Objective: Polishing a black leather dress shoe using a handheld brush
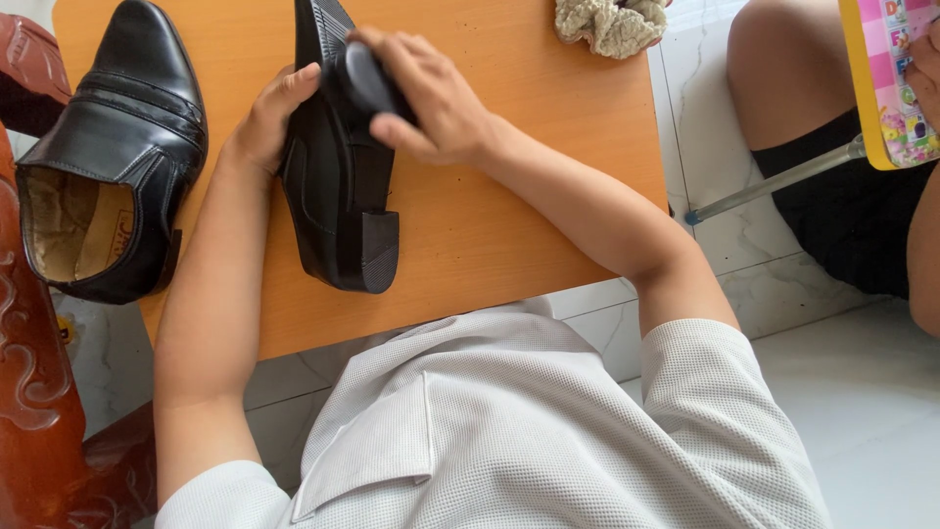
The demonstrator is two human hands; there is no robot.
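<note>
Smooth orange-brown laminate forms the worktop (509, 225), which is set over a floor of pale, veined marble-like tiles (862, 392). At the far left edge, carved reddish wood furniture (29, 392) with glossy curled relief is seen. Beside it, a black leather shoe (117, 147) is rested upright on the worktop, its pointed toe polished, stitched bands laid across its upper, and a tan fabric lining shown in its opening.

Next to the right, the left hand (264, 122) is pressed against the side of a second black shoe (338, 186), with the thumb laid on the upper and the fingers hidden behind it, so the shoe is braced in a loose, partly curled grip. This shoe is tipped on its side near the middle of the worktop, its ribbed sole and blocky heel turned to view.

The right hand (431, 93) is closed in a firm grip around a rounded, glossy black applicator (370, 78), which is held against the shoe's upper. Whether it is a brush or a sponge cannot be told.

Further right, a crumpled beige cloth (612, 24) of nubby texture is lain at the worktop's far edge. At the right edge, another person's bare leg (783, 78) and dark shorts are seen, with a pink, yellow-edged printed book (896, 78).
</note>
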